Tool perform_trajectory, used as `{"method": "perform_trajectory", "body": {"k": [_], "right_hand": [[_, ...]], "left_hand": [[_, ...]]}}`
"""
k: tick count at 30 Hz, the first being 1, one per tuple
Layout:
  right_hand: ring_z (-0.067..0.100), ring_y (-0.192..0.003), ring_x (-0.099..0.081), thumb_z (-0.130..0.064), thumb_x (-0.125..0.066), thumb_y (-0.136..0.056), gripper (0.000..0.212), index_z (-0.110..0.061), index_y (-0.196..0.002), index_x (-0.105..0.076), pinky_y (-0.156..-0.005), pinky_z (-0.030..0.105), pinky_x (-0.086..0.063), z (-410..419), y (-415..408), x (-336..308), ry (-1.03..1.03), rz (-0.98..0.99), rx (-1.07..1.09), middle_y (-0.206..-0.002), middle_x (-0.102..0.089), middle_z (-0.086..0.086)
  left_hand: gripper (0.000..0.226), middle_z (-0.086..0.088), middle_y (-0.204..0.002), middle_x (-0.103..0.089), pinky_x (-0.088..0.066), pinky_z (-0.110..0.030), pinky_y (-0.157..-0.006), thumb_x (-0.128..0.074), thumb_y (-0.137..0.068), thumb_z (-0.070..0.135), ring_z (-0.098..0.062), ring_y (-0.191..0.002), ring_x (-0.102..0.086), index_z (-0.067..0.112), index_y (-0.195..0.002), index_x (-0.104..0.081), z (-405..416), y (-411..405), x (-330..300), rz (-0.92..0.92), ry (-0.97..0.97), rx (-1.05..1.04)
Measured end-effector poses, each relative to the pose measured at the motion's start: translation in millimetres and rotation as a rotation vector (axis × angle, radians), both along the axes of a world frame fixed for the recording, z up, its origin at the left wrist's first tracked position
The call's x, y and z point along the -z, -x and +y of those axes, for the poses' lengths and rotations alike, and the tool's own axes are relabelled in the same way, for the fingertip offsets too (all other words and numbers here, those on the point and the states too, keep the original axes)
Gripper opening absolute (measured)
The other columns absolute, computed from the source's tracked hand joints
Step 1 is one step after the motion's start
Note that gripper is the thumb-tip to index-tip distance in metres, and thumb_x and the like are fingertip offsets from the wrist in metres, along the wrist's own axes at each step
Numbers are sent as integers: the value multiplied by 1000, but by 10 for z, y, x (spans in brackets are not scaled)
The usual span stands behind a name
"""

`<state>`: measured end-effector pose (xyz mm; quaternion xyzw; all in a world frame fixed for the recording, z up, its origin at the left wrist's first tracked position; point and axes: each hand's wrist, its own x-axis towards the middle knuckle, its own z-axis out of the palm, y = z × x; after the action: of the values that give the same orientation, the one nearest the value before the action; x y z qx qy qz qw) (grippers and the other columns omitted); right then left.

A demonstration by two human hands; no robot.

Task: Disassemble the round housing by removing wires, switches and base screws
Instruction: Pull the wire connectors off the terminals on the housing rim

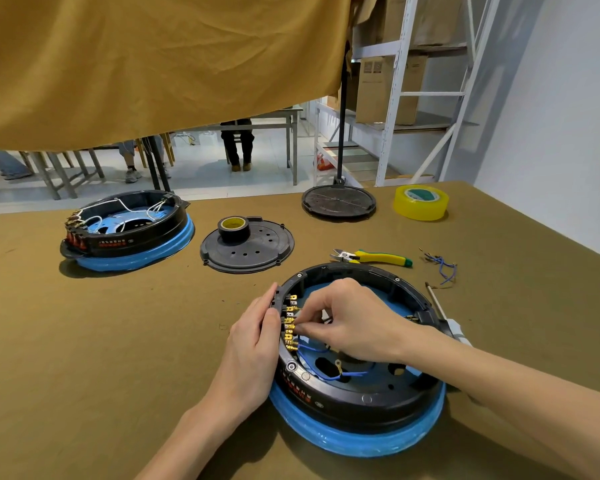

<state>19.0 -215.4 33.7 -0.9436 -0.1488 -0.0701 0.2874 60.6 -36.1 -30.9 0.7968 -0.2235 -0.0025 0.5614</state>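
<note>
A round black housing [357, 396] on a blue base ring sits open on the table near me. Along its left inner wall runs a row of brass switch terminals [290, 332]. Blue wires [321, 370] loop across its blue floor. My left hand [253, 344] presses flat against the outside of the left wall, fingers straight. My right hand [347, 320] reaches inside and pinches a brass terminal in the row with thumb and fingertips.
A second wired housing [125, 230] stands far left. A black lid [246, 245] with a tape roll on it lies mid-table. Yellow-handled cutters [374, 256], cut blue wires [442, 266], a screwdriver [442, 313], yellow tape [420, 201] and a stand base [338, 202] lie beyond.
</note>
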Motion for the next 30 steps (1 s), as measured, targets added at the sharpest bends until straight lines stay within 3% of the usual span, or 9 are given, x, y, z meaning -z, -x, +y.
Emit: {"method": "perform_trajectory", "body": {"k": [5, 10, 13, 16, 19, 21, 23, 25, 30], "right_hand": [[4, -82, -66, -30, -72, -92, 12, -23, -91, -82, -76, 35, -57, 1, 14, -5, 5, -4, 12, -85, -75, -12], [4, -81, -66, -30, -72, -92, 12, -24, -90, -82, -76, 34, -57, 2, 16, 2, 12, -18, 22, -84, -75, -13], [4, -80, -66, -32, -72, -92, 12, -25, -90, -82, -75, 33, -57, -6, 11, 18, 18, -20, 35, -83, -75, -13], [3, -80, -66, -30, -72, -92, 11, -25, -90, -82, -75, 32, -58, -7, 13, 27, 4, -14, 7, -83, -75, -13], [4, -80, -67, -30, -74, -92, 11, -23, -90, -82, -76, 35, -58, -94, -3, 15, -26, 7, 25, -82, -75, -13], [3, -75, -68, -25, -75, -91, 10, -18, -90, -82, -71, 27, -56, -173, -10, -2, -149, -26, 54, -78, -74, -12], [2, -66, -65, -18, -75, -91, 8, -14, -89, -82, -64, 18, -50, -213, 4, -55, -343, -119, 87, -72, -73, -9], [8, -62, -63, -17, -74, -92, 7, -14, -89, -80, -60, 20, -50, -249, -17, -155, -479, -232, 137, -72, -73, -5], [5, -61, -56, -22, -71, -95, 10, -17, -96, -79, -59, 18, -47, -661, -315, -394, -492, -391, 376, -70, -68, -6]], "left_hand": [[61, 25, -145, -49, -32, -8, -109, -31, -98, 51, 20, -131, -41, 31, -155, -36, 4, 3, 3, -4, 15, 0], [53, 56, -122, -44, -26, 9, -93, -32, -98, 49, 33, -121, -36, 38, -150, -33, 0, 1, 11, -22, 7, 2], [57, 46, -133, -42, -26, 8, -95, -31, -97, 51, 32, -124, -34, 36, -153, -34, 3, 4, 11, -15, 10, 1], [52, 45, -130, -45, -30, 4, -97, -31, -98, 51, 26, -125, -40, 41, -149, -34, 11, -3, 10, -20, 1, 12], [57, 32, -139, -52, -33, -12, -111, -31, -98, 53, 16, -132, -43, 37, -153, -36, 28, -1, -7, -8, 3, 23], [55, 30, -140, -53, -36, -20, -115, -31, -98, 53, 13, -133, -44, 40, -151, -37, 30, 14, -36, -12, -3, 32], [46, 35, -130, -58, -41, -15, -107, -33, -99, 51, 13, -127, -50, 46, -144, -40, 10, 29, -47, -7, 15, 46], [45, 33, -129, -59, -41, -9, -102, -34, -99, 49, 13, -125, -52, 43, -144, -41, -11, 39, -43, -4, 34, 43], [35, 37, -128, -52, -34, 6, -89, -36, -110, 33, 24, -119, -47, 40, -144, -40, -12, 17, -39, -9, 36, 33]]}}
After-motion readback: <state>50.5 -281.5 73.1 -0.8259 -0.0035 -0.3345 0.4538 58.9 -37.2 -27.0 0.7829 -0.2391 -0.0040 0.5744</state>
